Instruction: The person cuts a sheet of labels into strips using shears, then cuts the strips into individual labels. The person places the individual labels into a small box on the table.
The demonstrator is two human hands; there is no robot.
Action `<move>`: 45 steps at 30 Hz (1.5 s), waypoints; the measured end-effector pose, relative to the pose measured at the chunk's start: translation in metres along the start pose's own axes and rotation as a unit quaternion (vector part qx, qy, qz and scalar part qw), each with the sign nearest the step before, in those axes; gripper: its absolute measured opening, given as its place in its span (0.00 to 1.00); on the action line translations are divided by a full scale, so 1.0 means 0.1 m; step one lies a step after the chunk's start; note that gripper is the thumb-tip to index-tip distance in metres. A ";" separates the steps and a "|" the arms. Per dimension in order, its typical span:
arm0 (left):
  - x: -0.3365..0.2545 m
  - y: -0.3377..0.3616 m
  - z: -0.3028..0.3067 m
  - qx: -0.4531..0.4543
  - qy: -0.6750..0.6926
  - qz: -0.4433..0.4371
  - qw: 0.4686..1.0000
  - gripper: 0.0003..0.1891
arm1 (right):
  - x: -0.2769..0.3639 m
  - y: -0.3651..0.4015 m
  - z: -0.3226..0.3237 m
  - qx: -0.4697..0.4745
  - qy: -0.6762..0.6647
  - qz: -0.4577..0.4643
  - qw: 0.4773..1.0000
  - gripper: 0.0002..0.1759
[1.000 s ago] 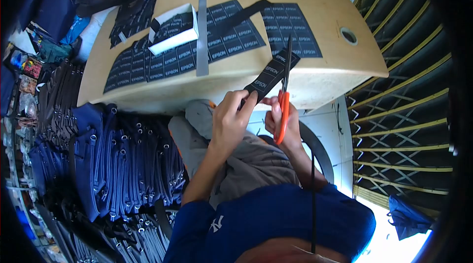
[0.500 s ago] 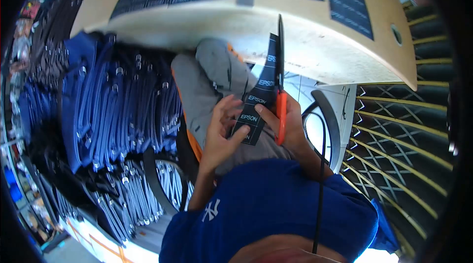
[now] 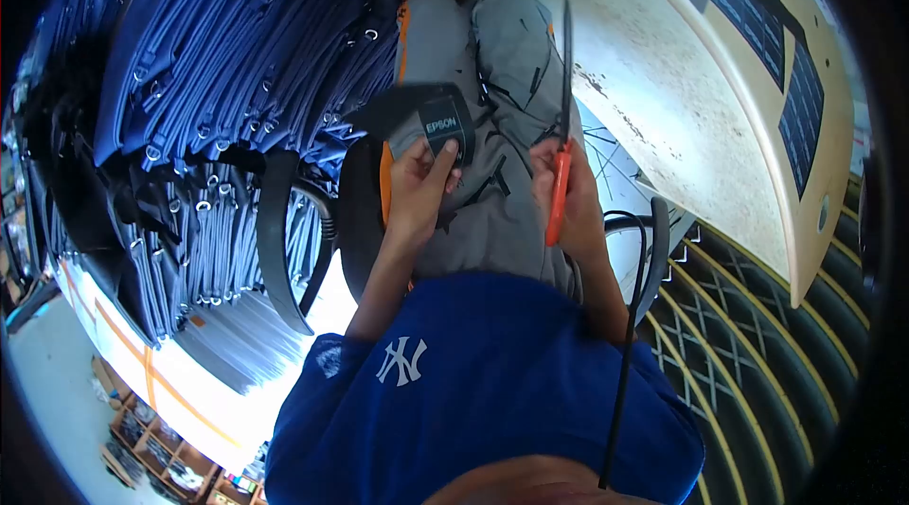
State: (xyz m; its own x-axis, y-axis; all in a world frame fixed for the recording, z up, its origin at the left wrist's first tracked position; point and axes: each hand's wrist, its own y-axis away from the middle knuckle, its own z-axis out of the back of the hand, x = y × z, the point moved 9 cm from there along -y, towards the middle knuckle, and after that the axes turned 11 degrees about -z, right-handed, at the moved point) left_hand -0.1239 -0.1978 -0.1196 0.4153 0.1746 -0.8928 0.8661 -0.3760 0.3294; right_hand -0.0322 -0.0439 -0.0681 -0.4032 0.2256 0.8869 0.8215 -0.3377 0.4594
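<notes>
Over my lap, my left hand is closed on a black label strip printed with white EPSON lettering. The thumb presses on its lower end, and the strip's far part is blurred and bends off to the left. My right hand grips scissors by their orange handles, with the dark blades pointing away from me, apart from the strip. The blades look closed together. Small black scraps lie on my grey trousers between the hands.
Many blue straps with metal rings hang in bundles at the left, close to a black chair armrest. A pale table with more printed label sheets stands at the right. A folding gate is beyond it.
The view has turned toward the left. The strip has moved left in my left hand, away from the scissors, and my right hand has let go of it. More scraps show on my lap.
</notes>
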 end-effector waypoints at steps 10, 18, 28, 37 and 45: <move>0.03 -0.42 -0.13 0.006 0.065 -0.010 0.998 0.06 | -0.30 0.43 0.06 0.083 0.062 -0.061 0.993 0.43; -0.10 -0.42 -0.27 -0.018 0.120 -0.023 0.992 0.06 | -0.19 0.47 -0.09 0.186 0.168 -0.123 0.960 0.37; -0.13 -0.43 -0.40 -0.018 0.186 -0.003 0.982 0.05 | -0.26 0.36 -0.15 0.196 0.183 -0.139 0.953 0.31; -0.11 -0.29 -0.50 0.028 0.192 0.004 0.981 0.03 | -0.32 0.25 -0.13 0.159 0.092 -0.155 0.971 0.35; -0.09 -0.29 -0.52 0.030 0.182 -0.003 0.983 0.03 | -0.33 0.24 -0.13 0.168 0.064 -0.145 0.973 0.38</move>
State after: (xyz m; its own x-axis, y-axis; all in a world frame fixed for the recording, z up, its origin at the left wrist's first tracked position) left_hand -0.1384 -0.1417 -0.1048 0.4908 0.4865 -0.7228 0.8560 -0.4241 0.2957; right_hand -0.0038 -0.0713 -0.0858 -0.6665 0.1430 0.7317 0.7429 0.0462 0.6678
